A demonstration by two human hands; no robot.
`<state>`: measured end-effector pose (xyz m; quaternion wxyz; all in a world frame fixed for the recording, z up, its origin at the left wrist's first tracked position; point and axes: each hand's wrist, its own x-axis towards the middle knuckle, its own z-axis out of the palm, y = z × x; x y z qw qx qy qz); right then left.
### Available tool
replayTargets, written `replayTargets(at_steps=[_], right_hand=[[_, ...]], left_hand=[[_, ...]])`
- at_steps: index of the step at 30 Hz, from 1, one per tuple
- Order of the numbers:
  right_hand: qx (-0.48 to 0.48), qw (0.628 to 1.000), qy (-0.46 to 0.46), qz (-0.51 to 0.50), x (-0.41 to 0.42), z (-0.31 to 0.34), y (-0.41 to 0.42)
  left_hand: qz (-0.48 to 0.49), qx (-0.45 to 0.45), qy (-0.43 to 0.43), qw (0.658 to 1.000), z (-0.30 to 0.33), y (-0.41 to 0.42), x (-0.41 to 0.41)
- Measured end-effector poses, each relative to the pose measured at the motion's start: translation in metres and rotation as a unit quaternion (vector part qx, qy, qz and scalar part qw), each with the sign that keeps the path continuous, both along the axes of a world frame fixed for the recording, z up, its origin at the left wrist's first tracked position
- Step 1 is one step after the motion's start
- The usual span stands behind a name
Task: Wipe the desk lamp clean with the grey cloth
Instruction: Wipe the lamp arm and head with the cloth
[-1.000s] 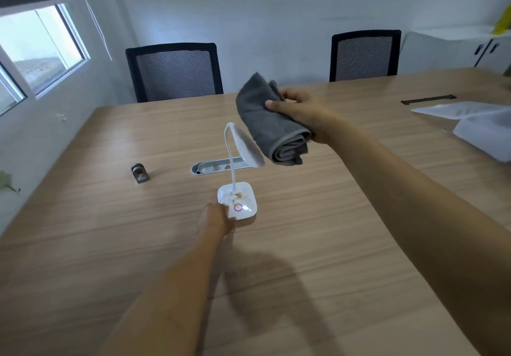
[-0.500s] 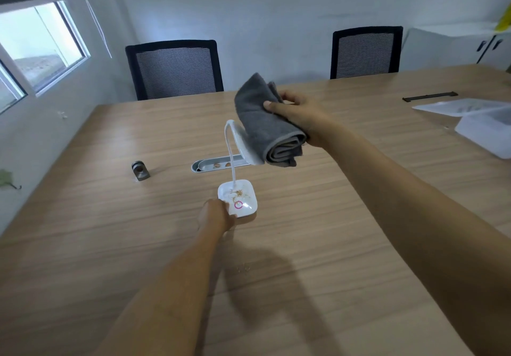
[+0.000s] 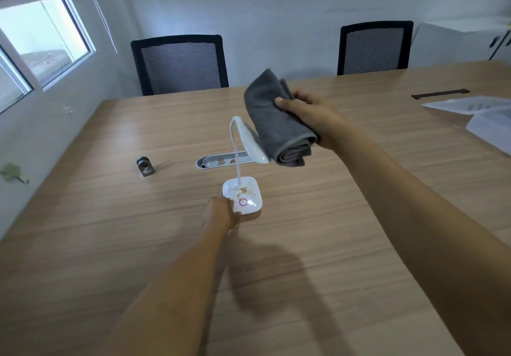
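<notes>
A small white desk lamp (image 3: 250,141) stands on the wooden table (image 3: 110,217), with a thin bent neck and a square base (image 3: 249,189) that carries yellowish crumbs and a pink ring. My left hand (image 3: 219,213) grips the base's near left corner. My right hand (image 3: 309,117) holds a folded grey cloth (image 3: 273,123) in the air, and the cloth rests against the right side of the lamp head, covering part of it.
A grey cable slot (image 3: 218,160) lies in the table behind the lamp, and a small metal object (image 3: 145,166) stands to its left. Two black mesh chairs (image 3: 181,63) line the far edge. White papers (image 3: 475,106) lie at the right.
My right hand has brought the cloth left and slightly down until it meets the lamp head. My left hand stays on the base.
</notes>
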<state>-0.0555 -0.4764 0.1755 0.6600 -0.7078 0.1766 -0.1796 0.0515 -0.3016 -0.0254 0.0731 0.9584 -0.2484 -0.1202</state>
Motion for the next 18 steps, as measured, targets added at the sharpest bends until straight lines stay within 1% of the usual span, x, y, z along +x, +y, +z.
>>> replayTargets(at_steps=[1, 2, 5, 6, 9, 11, 15, 16, 18], right_hand=[[0.026, 0.999, -0.011, 0.023, 0.002, 0.002, 0.002], [0.031, 0.999, -0.009, 0.042, 0.005, 0.001, 0.004], [-0.025, 0.998, 0.039, 0.048, 0.011, -0.012, 0.006], [-0.022, 0.998, 0.047, 0.035, 0.012, -0.019, 0.004], [0.036, 0.997, 0.056, -0.042, 0.014, -0.040, -0.007], [0.046, 0.992, 0.088, -0.082, 0.016, -0.061, -0.017], [0.048, 0.976, 0.189, -0.093, 0.026, -0.114, -0.015], [0.047, 0.973, 0.202, -0.096, 0.030, -0.127, -0.010], [0.053, 0.972, 0.199, -0.113, 0.040, -0.148, 0.002]], left_hand=[[0.001, 0.000, 0.000, 1.000, 0.000, 0.000, 0.000], [0.000, 0.001, -0.001, 1.000, 0.000, 0.000, -0.001], [-0.007, 0.004, -0.002, 1.000, -0.001, 0.001, 0.000], [-0.011, 0.008, -0.002, 1.000, -0.001, 0.001, 0.001], [-0.024, 0.020, 0.000, 1.000, -0.001, 0.001, 0.003], [-0.024, 0.009, 0.008, 1.000, -0.002, 0.001, 0.004], [-0.026, -0.008, -0.008, 1.000, -0.009, 0.002, 0.008], [-0.026, -0.016, -0.010, 0.999, -0.011, 0.002, 0.010], [-0.022, -0.026, -0.007, 0.999, -0.015, 0.003, 0.014]])
